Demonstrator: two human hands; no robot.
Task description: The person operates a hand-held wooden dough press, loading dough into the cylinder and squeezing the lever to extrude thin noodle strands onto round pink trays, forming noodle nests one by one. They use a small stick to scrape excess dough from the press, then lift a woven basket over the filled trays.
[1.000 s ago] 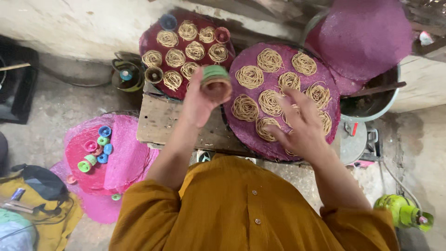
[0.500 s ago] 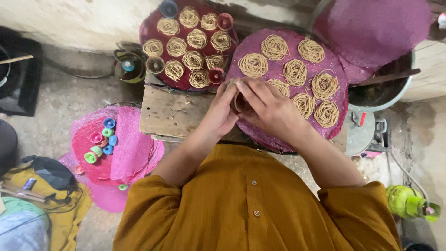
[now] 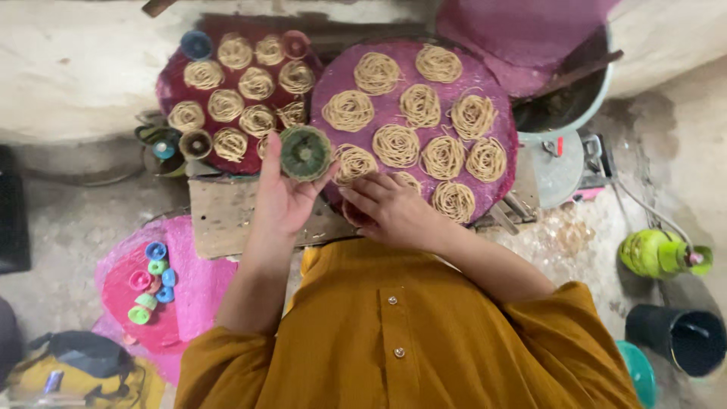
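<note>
From the head view, the left hand (image 3: 284, 198) holds a small round green press (image 3: 305, 152) up, with its fingers wrapped tight around it. The press sits just above the gap between the two mats. The right hand (image 3: 394, 208) rests on the near edge of the purple mat (image 3: 496, 113); its fingers are bent and close together, and I cannot tell if they hold anything.

The purple mat has about ten noodle coils (image 3: 396, 145) on it, so it looks almost full. Only a little bare room shows near the right hand. The dark red mat (image 3: 170, 91) behind it is full of coils too. So most of the work looks done.

Both mats lie on a wooden worktop (image 3: 219, 216). A pink mat (image 3: 193, 273) with little coloured caps (image 3: 151, 280) lies on the floor to the left. A grey pot (image 3: 560, 144) stands to the right, with a green bottle (image 3: 655, 254) and a dark bucket (image 3: 678, 337) nearby. Nothing blocks the hands.
</note>
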